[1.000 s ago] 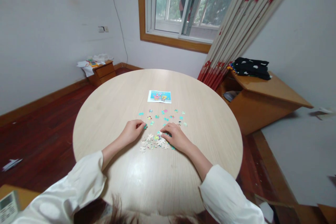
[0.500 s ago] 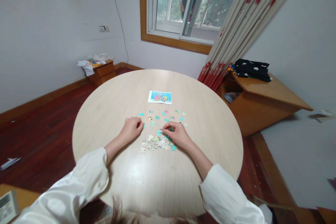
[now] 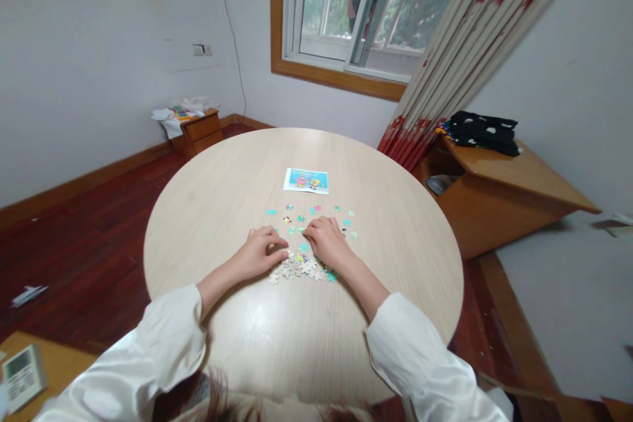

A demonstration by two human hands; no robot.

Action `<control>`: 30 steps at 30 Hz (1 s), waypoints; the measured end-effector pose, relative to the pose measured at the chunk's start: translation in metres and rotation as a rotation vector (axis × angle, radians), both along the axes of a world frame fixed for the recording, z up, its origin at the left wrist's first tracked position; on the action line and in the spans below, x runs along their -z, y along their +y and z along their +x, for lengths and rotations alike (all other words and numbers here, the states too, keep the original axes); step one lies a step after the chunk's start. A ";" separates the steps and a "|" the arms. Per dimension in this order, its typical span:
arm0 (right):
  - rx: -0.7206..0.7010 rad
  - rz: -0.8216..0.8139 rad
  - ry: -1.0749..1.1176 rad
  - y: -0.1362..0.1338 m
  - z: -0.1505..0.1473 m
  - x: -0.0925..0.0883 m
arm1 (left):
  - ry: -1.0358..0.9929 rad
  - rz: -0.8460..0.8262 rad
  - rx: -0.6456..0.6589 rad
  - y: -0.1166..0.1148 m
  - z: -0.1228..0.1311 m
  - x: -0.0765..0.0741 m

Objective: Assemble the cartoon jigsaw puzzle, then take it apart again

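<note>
My left hand (image 3: 261, 252) is at the left edge of a heap of jigsaw puzzle pieces (image 3: 309, 268), mostly pale backs up. Its thumb and forefinger are curved with a small gap between them, close to a white piece. Beyond the heap, my right hand (image 3: 327, 241) is palm down, fingertips pinched at a small teal puzzle piece (image 3: 299, 231) on the table; the hand hides part of the pieces under it. Loose coloured pieces lie spread in rough rows, among them a teal piece (image 3: 271, 212) and a pink one (image 3: 317, 209).
A picture card (image 3: 306, 180) with cartoon figures lies farther back on the round wooden table (image 3: 208, 204). A small cabinet (image 3: 204, 130) stands back left; a tilted wooden cabinet (image 3: 514, 191) with dark cloth on it is right. A remote-like device (image 3: 24, 379) lies at lower left.
My right hand has moved forward from the heap to the spread pieces, its palm turned down. The left hand has come nearer the heap, thumb and forefinger less curled. The view has shifted slightly.
</note>
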State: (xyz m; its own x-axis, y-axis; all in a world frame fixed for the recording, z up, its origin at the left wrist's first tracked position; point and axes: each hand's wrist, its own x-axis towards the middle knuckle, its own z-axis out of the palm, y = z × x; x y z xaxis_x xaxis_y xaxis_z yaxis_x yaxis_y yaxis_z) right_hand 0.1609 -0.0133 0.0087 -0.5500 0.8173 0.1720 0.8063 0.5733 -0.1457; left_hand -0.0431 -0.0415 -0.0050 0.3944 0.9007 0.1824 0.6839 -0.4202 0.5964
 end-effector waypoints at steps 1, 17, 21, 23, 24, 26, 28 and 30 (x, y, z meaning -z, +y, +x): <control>0.000 0.011 0.013 -0.001 0.001 0.000 | 0.005 -0.023 0.038 -0.003 0.001 -0.001; -0.088 -0.286 0.359 -0.050 0.021 -0.005 | -0.145 0.151 -0.015 0.000 -0.008 -0.004; -0.071 -0.312 0.402 -0.050 0.019 -0.004 | 0.070 0.389 -0.113 0.006 -0.031 -0.002; -0.074 -0.330 0.427 -0.049 0.019 -0.004 | 0.200 0.463 -0.111 0.006 -0.041 0.001; -0.077 -0.338 0.440 -0.049 0.019 -0.005 | 0.257 0.488 -0.100 0.005 -0.045 0.002; -0.077 -0.351 0.464 -0.049 0.018 -0.006 | 0.340 0.525 -0.077 0.001 -0.050 0.005; -0.076 -0.371 0.484 -0.052 0.017 -0.008 | 0.374 0.556 -0.076 -0.007 -0.050 0.006; -0.070 -0.393 0.502 -0.056 0.016 -0.010 | 0.372 0.576 -0.092 -0.015 -0.049 0.007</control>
